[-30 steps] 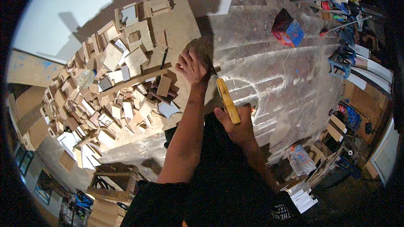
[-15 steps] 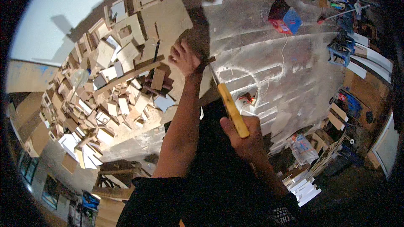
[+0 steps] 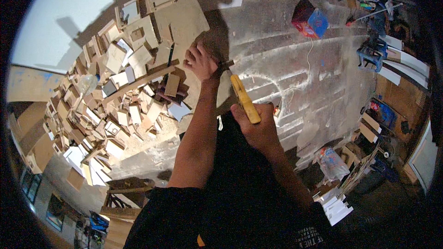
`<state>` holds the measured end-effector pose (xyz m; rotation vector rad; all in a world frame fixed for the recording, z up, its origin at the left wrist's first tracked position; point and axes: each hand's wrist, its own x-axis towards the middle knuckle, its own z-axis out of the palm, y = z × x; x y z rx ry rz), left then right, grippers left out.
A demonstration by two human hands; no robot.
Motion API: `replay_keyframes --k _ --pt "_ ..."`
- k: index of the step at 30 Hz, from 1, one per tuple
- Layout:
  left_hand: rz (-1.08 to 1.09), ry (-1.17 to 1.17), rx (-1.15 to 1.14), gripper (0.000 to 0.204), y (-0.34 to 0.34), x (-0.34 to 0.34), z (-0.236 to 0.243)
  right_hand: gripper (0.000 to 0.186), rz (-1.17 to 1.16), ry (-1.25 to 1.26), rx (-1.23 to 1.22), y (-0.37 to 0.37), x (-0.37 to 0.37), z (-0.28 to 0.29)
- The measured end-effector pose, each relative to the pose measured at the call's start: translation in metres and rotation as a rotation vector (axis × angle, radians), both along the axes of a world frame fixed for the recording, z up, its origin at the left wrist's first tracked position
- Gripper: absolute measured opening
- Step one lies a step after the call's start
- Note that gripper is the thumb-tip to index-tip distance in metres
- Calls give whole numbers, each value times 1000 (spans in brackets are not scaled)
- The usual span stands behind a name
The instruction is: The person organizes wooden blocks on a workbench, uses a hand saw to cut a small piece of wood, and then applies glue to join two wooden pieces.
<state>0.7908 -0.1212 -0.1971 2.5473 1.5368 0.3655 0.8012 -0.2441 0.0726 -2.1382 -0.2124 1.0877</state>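
The yellow-handled saw (image 3: 244, 99) is right in front of me, its front end up against the short dark stub of wood (image 3: 230, 64) that pokes out past my left hand (image 3: 201, 63). And there it goes: half a second ago the handle sat lower, near my body, with a good length of thin blade showing; now it's up close to the stub and only a sliver of metal is left in sight. So I've swung from a pull into a push, and with the stub still sticking out, I'd judge the wood isn't parted. My right hand (image 3: 259, 130) is wrapped firmly round the handle, thumb along its side. My left has barely shifted, fingers spread and bent, planted by the stub; whether it's gripping wood underneath I can't tell, because shadow and my own knuckles hide it. Beyond my fingertips lies the pale board (image 3: 191, 14), with a thin dark stick (image 3: 171, 54) on it and, to the left, a sprawling heap of wooden offcuts (image 3: 115, 57). Off to the right, it's dusty floor (image 3: 263, 48), then a red-and-blue box (image 3: 317, 23) and, farther out, a blue stool (image 3: 370, 58).
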Motion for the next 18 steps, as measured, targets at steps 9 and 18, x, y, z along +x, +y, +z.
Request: replay_keyframes --k 9,18 --pt "11 -22 -45 43 -8 -5 -1 41 50 52 25 2 2 6" --pt "26 45 75 41 -2 -2 1 42 67 69 88 -9 1 -5"
